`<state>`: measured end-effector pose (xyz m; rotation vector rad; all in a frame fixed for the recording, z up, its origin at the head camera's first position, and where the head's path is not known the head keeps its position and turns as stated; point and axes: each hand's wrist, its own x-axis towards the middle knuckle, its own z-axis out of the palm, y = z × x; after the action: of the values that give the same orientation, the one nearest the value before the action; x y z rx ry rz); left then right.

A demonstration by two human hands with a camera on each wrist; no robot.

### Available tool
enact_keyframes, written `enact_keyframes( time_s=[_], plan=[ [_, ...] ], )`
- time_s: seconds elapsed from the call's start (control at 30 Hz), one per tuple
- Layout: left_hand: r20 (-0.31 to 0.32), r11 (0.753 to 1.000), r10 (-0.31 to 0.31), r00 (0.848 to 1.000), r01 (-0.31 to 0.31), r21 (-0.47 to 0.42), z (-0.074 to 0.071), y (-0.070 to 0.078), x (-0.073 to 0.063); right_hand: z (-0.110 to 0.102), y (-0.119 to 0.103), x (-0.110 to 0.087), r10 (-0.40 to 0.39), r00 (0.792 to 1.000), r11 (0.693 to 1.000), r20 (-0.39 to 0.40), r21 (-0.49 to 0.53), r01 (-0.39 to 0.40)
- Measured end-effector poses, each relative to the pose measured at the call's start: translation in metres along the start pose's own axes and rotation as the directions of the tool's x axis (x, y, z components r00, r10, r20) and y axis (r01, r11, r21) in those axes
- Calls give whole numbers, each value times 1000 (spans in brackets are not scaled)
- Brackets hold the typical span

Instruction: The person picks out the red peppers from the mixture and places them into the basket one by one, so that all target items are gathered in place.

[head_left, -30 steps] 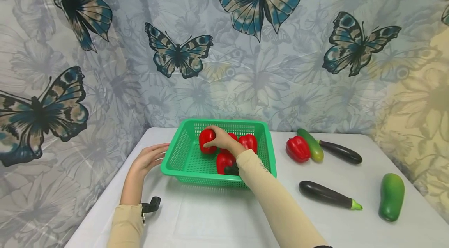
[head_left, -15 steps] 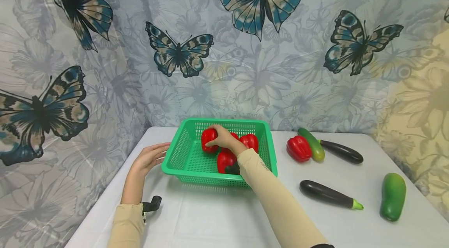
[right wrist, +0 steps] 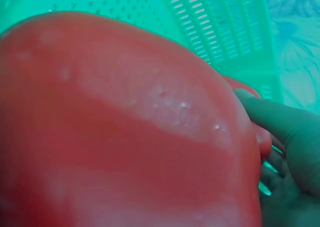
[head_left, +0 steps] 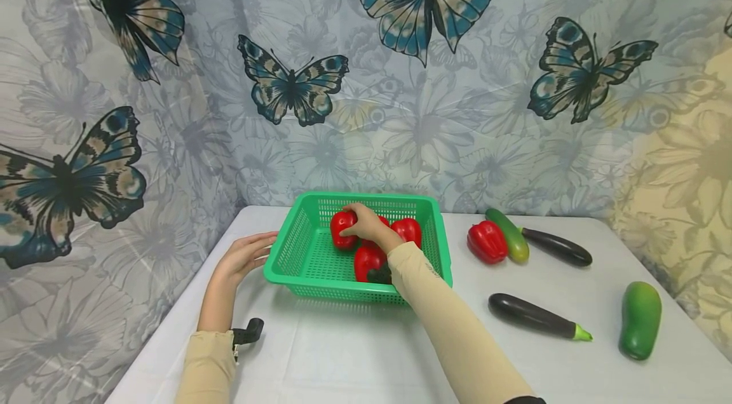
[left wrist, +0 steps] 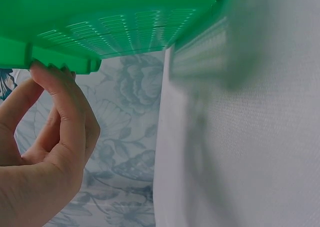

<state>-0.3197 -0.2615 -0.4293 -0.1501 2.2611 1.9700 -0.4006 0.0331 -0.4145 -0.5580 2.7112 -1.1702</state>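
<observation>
My right hand (head_left: 370, 227) reaches into the green basket (head_left: 349, 291) and grips a red bell pepper (head_left: 342, 231) in its back left part, thumb on the near side. Other red bell peppers sit beside and below this hand, one at the right (head_left: 407, 230) and one nearer (head_left: 368, 261). In the right wrist view, a big red pepper surface (right wrist: 125, 117) fills the foreground, with my thumb at its right edge. My left hand (head_left: 244, 258) is at the basket's left side; in the left wrist view its fingertips meet the rim (left wrist: 60, 57) from outside.
Right of the basket lie a red bell pepper (head_left: 487, 242), a green cucumber-like vegetable (head_left: 509, 235) and an eggplant (head_left: 556, 247). Nearer are another eggplant (head_left: 532, 315) and a thick green vegetable (head_left: 640, 321). A butterfly-print cloth (head_left: 412, 150) hangs behind the white table (head_left: 337, 353).
My right hand has shifted slightly to the right inside the basket, with the gripped bell pepper moving along. The left hand stays at the rim.
</observation>
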Motion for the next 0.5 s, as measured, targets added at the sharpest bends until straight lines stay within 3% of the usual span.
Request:
enact_keyframes(
  time_s=[0.5],
  plan=[
    [-2,1000,7,1000,-7,1,-2,-2,0,-15,-3,-7,-41,999,996,-29,78,43]
  ],
)
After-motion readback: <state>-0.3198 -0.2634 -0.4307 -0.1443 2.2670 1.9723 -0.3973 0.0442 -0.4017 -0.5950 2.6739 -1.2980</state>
